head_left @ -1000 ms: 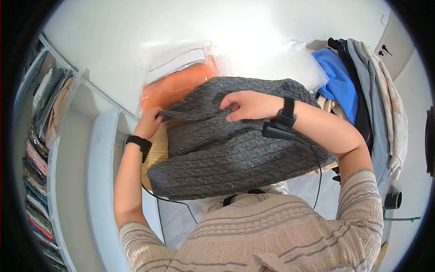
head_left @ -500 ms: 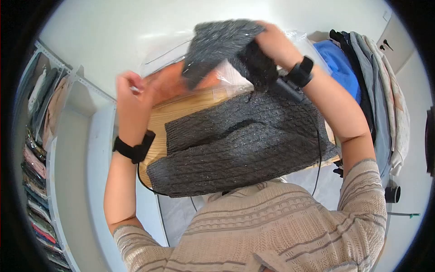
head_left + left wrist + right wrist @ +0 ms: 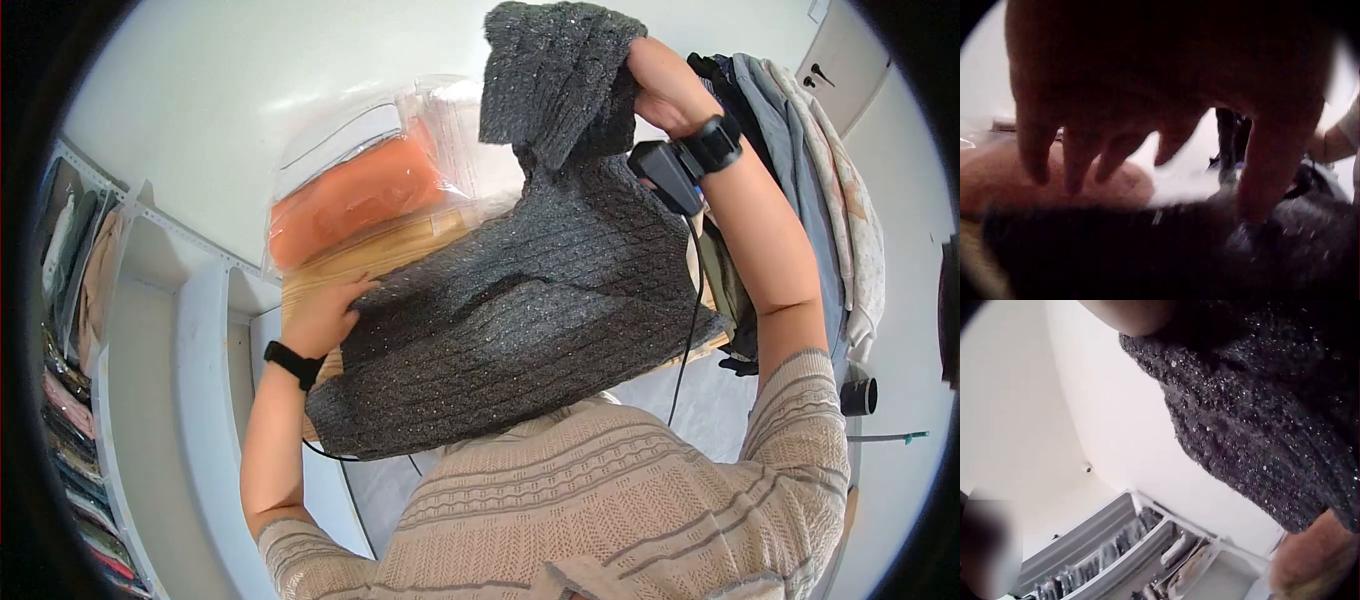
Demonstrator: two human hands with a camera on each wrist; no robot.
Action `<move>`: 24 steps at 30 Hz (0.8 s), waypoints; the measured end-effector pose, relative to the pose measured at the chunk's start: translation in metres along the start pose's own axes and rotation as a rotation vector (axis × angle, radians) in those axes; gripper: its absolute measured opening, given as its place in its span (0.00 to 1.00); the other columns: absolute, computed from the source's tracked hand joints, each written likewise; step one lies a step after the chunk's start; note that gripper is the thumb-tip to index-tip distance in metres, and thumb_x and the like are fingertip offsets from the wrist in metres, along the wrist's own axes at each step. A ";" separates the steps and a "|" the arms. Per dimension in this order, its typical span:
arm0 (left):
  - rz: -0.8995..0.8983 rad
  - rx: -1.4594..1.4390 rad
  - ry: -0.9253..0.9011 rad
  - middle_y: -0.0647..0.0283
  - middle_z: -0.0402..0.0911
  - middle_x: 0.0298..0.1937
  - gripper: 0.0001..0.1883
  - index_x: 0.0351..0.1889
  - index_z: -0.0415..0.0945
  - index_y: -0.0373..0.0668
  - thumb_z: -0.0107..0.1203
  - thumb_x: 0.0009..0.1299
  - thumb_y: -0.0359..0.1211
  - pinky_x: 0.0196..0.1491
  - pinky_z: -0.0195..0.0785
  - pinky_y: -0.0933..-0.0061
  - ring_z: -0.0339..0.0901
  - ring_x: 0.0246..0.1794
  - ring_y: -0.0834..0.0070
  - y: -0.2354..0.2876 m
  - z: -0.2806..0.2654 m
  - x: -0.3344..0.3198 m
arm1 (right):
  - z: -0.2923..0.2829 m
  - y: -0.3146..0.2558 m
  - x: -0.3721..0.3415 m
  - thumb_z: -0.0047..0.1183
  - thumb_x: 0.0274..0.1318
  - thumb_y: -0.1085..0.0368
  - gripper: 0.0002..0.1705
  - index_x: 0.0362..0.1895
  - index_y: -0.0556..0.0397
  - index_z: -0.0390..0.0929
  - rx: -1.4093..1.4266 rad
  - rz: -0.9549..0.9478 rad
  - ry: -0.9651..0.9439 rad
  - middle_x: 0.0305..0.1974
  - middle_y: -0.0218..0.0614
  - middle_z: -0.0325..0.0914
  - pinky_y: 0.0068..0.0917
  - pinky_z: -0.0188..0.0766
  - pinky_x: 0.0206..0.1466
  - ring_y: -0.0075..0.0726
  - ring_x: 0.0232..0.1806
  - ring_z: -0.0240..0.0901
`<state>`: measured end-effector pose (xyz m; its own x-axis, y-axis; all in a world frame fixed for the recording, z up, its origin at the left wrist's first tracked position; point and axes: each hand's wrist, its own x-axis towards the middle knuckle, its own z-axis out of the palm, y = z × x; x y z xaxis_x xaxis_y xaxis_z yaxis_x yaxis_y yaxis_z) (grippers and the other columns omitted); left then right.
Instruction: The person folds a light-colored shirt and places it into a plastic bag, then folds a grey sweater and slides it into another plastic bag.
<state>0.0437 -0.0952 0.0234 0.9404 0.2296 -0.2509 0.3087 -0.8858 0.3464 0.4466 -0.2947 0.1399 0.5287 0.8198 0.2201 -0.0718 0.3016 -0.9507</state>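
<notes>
A dark grey cable-knit garment with shiny flecks lies across a wooden table. Its upper part is raised at the top by my right hand, whose fingers grip the knit edge. In the right wrist view the lifted knit hangs down with glittering flecks. At the garment's left end, my left hand rests with its fingers spread on the knit. The left wrist view has the left hand with fingers pointing down over the dark fabric.
Behind the garment lies an orange item in clear plastic, beside a white packaged one. Hanging clothes stand at the right. Shelves with packed clothes line the left. A black cable runs from the right wrist.
My right hand has lifted part of the garment up and to the right. My left hand let go of the edge, rose, then came down onto the garment's left end.
</notes>
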 end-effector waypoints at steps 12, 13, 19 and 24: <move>0.294 -0.319 0.487 0.52 0.75 0.51 0.27 0.55 0.69 0.36 0.62 0.57 0.31 0.57 0.62 0.67 0.72 0.54 0.62 0.152 -0.045 0.013 | 0.087 0.013 -0.111 0.55 0.51 0.68 0.18 0.48 0.59 0.75 -0.687 -0.052 -0.622 0.43 0.40 0.79 0.27 0.69 0.51 0.31 0.45 0.73; 0.305 -0.291 0.450 0.52 0.76 0.48 0.23 0.52 0.71 0.35 0.60 0.57 0.29 0.55 0.64 0.67 0.73 0.51 0.61 0.148 -0.042 0.012 | 0.075 0.011 -0.109 0.56 0.49 0.68 0.21 0.50 0.57 0.74 -0.688 -0.177 -0.688 0.47 0.40 0.77 0.28 0.68 0.53 0.31 0.48 0.71; 0.356 -0.374 0.400 0.54 0.76 0.40 0.16 0.43 0.73 0.35 0.55 0.54 0.22 0.49 0.65 0.68 0.74 0.42 0.59 0.159 -0.050 -0.009 | -0.046 0.008 -0.073 0.45 0.47 0.76 0.28 0.56 0.46 0.72 -1.115 0.049 -0.250 0.37 0.33 0.74 0.20 0.70 0.40 0.23 0.37 0.69; 0.492 -0.465 0.355 0.56 0.78 0.41 0.18 0.43 0.74 0.35 0.54 0.52 0.20 0.47 0.67 0.70 0.75 0.42 0.61 0.173 -0.049 -0.014 | -0.113 0.059 -0.077 0.50 0.43 0.80 0.38 0.63 0.41 0.67 -1.024 0.386 -0.396 0.35 0.35 0.77 0.26 0.71 0.43 0.29 0.38 0.73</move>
<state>0.0908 -0.2316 0.1307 0.9502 0.0384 0.3092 -0.2031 -0.6764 0.7080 0.4973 -0.3956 0.0421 0.3069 0.9206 -0.2417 0.6423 -0.3877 -0.6612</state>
